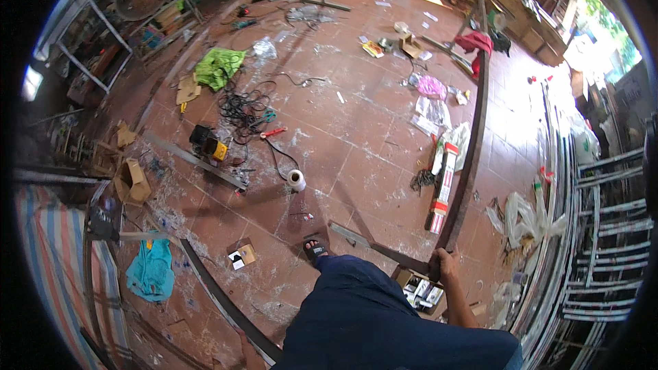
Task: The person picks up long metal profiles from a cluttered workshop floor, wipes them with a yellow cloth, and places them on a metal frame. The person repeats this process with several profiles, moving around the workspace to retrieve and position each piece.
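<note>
Sheeting (58,253), striped, hangs at the far left; next to it on the tiled floor (356,144), a rumpled turquoise cloth (151,275). Just right of that, a dark bar (218,293) slants down toward the lower edge. Left hand (250,355) beside it, mostly cut off by the frame; cannot tell whether it grips the bar or only lies near. Mid-floor: a white roll (296,179) and, below it, a sandalled foot (314,249). Further right, a shorter bar (401,257) runs in toward the right hand (445,260), which is closed round the near end of a long dark bar (473,164). That long bar stretches away up the right half of the view; whether the pieces are joined at the hand, cannot say. Open carton of small boxes (403,279) sits just below the grip. Handling, by judgement: looks like metal, stiff, probably heavy for one hand at its end, far tip liable to swing; not fragile, perhaps hard-edged on a bare palm. Better hold nearer mid-length, hands spread. Beyond the bar, clear plastic bags (524,219), then pale railed frames (615,227) at far right.
</note>
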Available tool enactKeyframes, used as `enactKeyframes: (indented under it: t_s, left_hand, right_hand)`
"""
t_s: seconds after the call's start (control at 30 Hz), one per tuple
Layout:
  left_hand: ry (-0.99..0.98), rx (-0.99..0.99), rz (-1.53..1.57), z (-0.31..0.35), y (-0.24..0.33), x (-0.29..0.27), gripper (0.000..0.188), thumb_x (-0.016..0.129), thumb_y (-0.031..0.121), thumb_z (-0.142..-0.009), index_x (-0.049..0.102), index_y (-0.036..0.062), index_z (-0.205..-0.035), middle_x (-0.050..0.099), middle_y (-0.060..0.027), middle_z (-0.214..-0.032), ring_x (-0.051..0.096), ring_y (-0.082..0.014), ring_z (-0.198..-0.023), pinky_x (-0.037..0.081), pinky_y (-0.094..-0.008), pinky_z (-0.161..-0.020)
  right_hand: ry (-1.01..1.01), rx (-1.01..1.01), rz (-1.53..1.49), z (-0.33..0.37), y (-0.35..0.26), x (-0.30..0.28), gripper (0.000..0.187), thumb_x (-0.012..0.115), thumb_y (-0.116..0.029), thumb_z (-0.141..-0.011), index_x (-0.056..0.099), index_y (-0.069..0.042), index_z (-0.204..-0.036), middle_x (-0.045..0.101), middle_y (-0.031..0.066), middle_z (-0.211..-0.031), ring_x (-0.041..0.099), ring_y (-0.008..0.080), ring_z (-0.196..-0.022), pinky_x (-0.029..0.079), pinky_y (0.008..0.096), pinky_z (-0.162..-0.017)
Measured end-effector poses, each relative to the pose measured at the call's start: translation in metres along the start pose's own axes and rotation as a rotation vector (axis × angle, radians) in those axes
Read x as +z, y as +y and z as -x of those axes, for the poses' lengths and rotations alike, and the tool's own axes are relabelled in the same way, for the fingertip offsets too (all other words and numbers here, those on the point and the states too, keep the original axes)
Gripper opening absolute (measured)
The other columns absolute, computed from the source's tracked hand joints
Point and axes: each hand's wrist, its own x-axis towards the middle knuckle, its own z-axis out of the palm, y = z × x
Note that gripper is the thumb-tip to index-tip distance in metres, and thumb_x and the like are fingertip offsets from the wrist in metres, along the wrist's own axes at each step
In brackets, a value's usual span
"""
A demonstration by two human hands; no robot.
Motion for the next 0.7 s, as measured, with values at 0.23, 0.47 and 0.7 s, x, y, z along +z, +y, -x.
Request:
enactKeyframes:
  t_s: [0.23, 0.47, 0.7]
  left_hand:
    - [-0.057, -0.025, -0.117, -0.044, 0.099, 0.028, 0.068, 0.063, 0.065, -0.093, 0.067, -0.0018, -0.105, 0.071, -0.0117, -0.090, 0.068, -0.0252, -0.076, 0.057, -0.0402, -0.068]
    - [-0.089, -0.077, -0.087, -0.092, 0.175, 0.015, 0.069, 0.064, 0.065, -0.093, 0.066, -0.0030, -0.105, 0.072, -0.0117, -0.093, 0.069, -0.0246, -0.078, 0.057, -0.0394, -0.068]
    - [0.192, 0.050, -0.226, -0.182, 0.234, -0.008, 0.077, 0.070, 0.068, -0.088, 0.068, -0.0052, -0.111, 0.063, -0.0069, -0.079, 0.062, -0.0213, -0.076, 0.051, -0.0382, -0.073]
  right_hand:
    - [0.067, -0.040, -0.001, 0.016, -0.032, 0.110, 0.021, 0.065, -0.006, -0.078, 0.057, 0.001, -0.096, 0.063, 0.0101, -0.066, 0.062, 0.0200, -0.054, 0.052, 0.0335, -0.052]
    - [0.135, -0.110, 0.271, -0.039, 0.025, 0.067, 0.035, 0.073, -0.016, -0.082, 0.065, 0.002, -0.110, 0.070, 0.0122, -0.091, 0.068, 0.0271, -0.081, 0.056, 0.0393, -0.074]
    - [0.247, -0.491, 0.338, -0.084, -0.140, 0.312, 0.078, 0.070, -0.039, -0.095, 0.039, 0.003, -0.153, 0.056, 0.0234, -0.138, 0.059, 0.0294, -0.117, 0.048, 0.0397, -0.097]
